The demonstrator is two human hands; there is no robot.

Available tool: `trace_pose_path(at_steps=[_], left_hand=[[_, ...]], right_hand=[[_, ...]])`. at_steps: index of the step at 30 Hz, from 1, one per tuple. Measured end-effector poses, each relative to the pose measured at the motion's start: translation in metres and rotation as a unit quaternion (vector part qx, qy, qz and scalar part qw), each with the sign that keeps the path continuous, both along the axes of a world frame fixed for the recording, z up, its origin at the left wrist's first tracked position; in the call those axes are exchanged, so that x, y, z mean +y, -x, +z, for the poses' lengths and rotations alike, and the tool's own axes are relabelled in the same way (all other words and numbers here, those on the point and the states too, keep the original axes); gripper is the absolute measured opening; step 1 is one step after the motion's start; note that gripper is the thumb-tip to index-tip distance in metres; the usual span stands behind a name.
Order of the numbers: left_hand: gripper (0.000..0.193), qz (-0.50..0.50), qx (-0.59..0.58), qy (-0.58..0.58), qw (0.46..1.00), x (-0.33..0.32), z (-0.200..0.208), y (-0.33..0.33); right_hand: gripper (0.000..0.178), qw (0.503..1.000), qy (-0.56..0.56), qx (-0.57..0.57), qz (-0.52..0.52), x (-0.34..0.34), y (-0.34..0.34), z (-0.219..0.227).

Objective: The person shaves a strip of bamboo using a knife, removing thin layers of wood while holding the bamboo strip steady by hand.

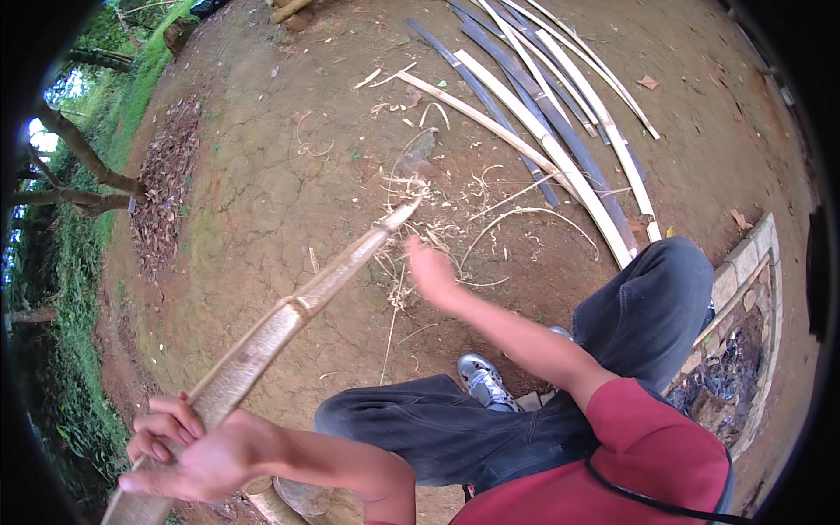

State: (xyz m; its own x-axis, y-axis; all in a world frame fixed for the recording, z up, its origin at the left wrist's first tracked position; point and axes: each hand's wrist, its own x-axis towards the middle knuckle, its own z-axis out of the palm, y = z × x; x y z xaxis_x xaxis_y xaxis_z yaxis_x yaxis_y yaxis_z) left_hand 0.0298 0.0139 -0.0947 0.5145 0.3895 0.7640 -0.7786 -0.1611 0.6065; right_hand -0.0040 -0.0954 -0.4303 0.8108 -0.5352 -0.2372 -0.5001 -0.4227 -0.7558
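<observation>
A long, pale split bamboo strip [254,350] slants from the lower left up to the middle of the head view, with raised joints along it. My left hand [197,451] is wrapped round its near part, the thumb lying along one side. Beside the strip's far tip is my right hand [430,271], slightly blurred, its fingers curled in. Whatever it may hold is hidden. Curly bamboo shavings [424,232] lie on the ground around that tip, next to a small stone [422,144].
Several more bamboo strips [560,131], pale and dark, are spread on the bare earth at the far right. A brick-edged fire pit [731,350] with ash lies near my right knee. Tree branches [83,166] and grass border the left side. A wooden log [276,503] is below my left forearm.
</observation>
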Motion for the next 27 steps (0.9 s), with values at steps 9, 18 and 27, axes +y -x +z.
trace_pose_path(at_steps=[9, 18, 27], left_hand=[[0.040, 0.068, 0.017, 0.020, 0.997, 0.007, 0.002, -0.024], [0.039, 0.039, 0.014, -0.024, 0.999, 0.012, -0.002, -0.020], [0.040, 0.039, 0.010, 0.009, 0.999, -0.004, 0.002, -0.028]], right_hand=[[0.020, 0.997, -0.053, 0.018, 0.056, -0.005, -0.010, 0.019], [0.010, 0.993, 0.103, -0.039, 0.038, 0.007, -0.012, -0.016], [0.027, 0.980, -0.151, 0.124, 0.034, -0.046, -0.040, -0.035]])
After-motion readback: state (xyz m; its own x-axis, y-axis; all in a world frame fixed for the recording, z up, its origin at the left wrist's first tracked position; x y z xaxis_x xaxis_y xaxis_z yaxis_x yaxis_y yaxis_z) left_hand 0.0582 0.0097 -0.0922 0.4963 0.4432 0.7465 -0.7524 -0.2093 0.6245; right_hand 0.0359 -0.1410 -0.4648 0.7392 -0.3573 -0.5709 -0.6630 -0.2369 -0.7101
